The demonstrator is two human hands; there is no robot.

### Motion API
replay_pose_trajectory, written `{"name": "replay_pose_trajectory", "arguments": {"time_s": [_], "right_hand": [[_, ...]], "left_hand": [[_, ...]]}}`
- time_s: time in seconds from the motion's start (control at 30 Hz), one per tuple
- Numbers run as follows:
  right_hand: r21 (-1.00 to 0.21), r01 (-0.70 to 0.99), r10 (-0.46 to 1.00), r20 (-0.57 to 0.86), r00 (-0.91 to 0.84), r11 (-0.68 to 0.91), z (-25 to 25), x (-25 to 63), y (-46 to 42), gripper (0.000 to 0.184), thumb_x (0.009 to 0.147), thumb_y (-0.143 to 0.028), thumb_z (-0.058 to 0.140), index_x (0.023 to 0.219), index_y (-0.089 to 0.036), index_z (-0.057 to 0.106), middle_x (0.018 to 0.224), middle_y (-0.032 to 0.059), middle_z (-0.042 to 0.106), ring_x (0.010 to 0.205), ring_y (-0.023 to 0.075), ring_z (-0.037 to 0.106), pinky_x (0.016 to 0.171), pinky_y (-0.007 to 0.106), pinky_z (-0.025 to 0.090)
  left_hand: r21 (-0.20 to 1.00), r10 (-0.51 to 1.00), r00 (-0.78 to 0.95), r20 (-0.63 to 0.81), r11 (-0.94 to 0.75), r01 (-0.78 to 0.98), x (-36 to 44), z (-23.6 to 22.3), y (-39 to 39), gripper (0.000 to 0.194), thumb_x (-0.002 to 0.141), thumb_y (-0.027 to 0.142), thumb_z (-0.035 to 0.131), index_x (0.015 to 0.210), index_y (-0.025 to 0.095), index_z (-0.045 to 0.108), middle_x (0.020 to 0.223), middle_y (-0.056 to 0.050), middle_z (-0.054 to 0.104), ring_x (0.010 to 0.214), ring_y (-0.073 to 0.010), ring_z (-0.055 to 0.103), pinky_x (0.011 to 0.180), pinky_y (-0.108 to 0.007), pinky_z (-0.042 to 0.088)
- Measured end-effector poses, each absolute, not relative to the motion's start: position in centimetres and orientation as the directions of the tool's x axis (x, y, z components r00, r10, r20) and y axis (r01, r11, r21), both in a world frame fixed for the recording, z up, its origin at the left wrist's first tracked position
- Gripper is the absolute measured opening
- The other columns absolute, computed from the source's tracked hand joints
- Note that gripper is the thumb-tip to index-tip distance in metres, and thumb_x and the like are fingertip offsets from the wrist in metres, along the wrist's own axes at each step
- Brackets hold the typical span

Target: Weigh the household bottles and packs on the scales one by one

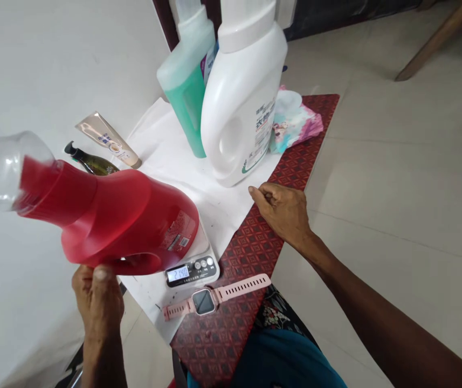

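Note:
A red detergent bottle with a clear cap stands on a white kitchen scale, whose display reads about 2140. My left hand is closed beside the bottle's handle side; whether it touches the bottle I cannot tell. Nothing shows in its fingers. Resting on the right edge of the red patterned table, my right hand is a loose fist with the thumb sticking out, holding nothing. Just beyond it is a large white detergent bottle with a round handle hole.
Behind the white bottle stands a bottle of green liquid. A colourful packet lies at the far right corner. By the wall are a beige tube and a dark pump bottle. A pink smartwatch lies before the scale.

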State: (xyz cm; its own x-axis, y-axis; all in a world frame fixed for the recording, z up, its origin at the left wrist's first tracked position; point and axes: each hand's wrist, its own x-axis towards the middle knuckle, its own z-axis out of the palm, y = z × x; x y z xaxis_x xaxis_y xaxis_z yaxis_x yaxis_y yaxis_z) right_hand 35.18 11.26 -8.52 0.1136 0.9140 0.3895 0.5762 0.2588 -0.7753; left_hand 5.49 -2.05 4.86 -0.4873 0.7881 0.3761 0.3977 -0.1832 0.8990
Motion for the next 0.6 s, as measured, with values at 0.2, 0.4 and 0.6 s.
{"name": "replay_pose_trajectory", "arguments": {"time_s": [0.2, 0.4, 0.6], "right_hand": [[-0.773, 0.563, 0.906, 0.413, 0.094, 0.293, -8.7, 35.4, 11.4, 0.049, 0.099, -0.050, 0.055, 0.059, -0.025, 0.040, 0.051, -0.0032, 0.041, 0.050, 0.0140, 0.040, 0.059, 0.033, 0.029], [-0.766, 0.549, 0.885, 0.456, 0.096, 0.336, -8.7, 35.4, 11.4, 0.049, 0.101, -0.048, 0.055, 0.060, -0.025, 0.042, 0.052, -0.0031, 0.044, 0.050, 0.0140, 0.040, 0.058, 0.033, 0.030], [-0.750, 0.544, 0.864, 0.496, 0.086, 0.376, -8.6, 35.5, 11.4, 0.049, 0.104, -0.045, 0.054, 0.061, -0.026, 0.042, 0.052, -0.0033, 0.046, 0.048, 0.0145, 0.044, 0.057, 0.033, 0.032]], "left_hand": [[0.942, 0.746, -0.574, 0.337, -0.264, 0.209, 7.2, 5.7, 0.9, 0.073, 0.071, 0.043, 0.094, 0.054, 0.019, 0.027, 0.052, 0.008, 0.020, 0.045, -0.0058, 0.020, 0.043, -0.023, 0.023], [0.918, 0.684, -0.613, 0.395, -0.321, 0.234, 7.0, 7.8, 10.2, 0.074, 0.068, 0.059, 0.095, 0.059, 0.023, 0.032, 0.052, 0.009, 0.026, 0.045, -0.0052, 0.023, 0.042, -0.024, 0.020], [0.954, 0.725, -0.622, 0.295, -0.259, 0.151, 7.0, 5.6, 21.1, 0.067, 0.076, 0.068, 0.086, 0.059, 0.024, 0.039, 0.049, 0.008, 0.033, 0.043, -0.0049, 0.027, 0.042, -0.025, 0.021]]}}
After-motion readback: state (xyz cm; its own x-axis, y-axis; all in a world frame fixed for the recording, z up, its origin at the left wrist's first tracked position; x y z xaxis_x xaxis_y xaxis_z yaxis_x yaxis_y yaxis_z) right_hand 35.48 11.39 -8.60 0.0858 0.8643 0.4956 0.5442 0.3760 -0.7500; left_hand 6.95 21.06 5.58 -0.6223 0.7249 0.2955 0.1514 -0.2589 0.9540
